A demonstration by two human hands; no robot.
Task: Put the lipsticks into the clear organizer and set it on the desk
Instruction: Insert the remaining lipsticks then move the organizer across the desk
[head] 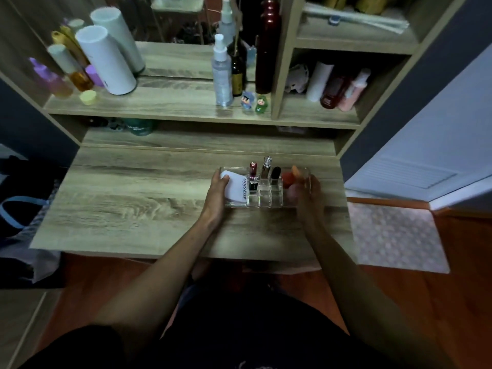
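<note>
Clear organizer [266, 194], likely rigid, slick and light, sitting on the desk [133, 198] carrying three upright lipsticks [253, 174], a white pouch [235, 189] and sponges [288, 178], with left hand [217, 194] and right hand [308, 195] clasping its two ends, apparently the best purchase.

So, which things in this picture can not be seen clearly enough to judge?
- Head view: whether the clear organizer rests on the desk or is lifted; its clear base gives no sign.
- Right hand: its fingers are behind the organizer's end wall.
- Orange and red items in the right compartment: blurred, kind unclear.
- Dark things under the shelf: in shadow.
</note>
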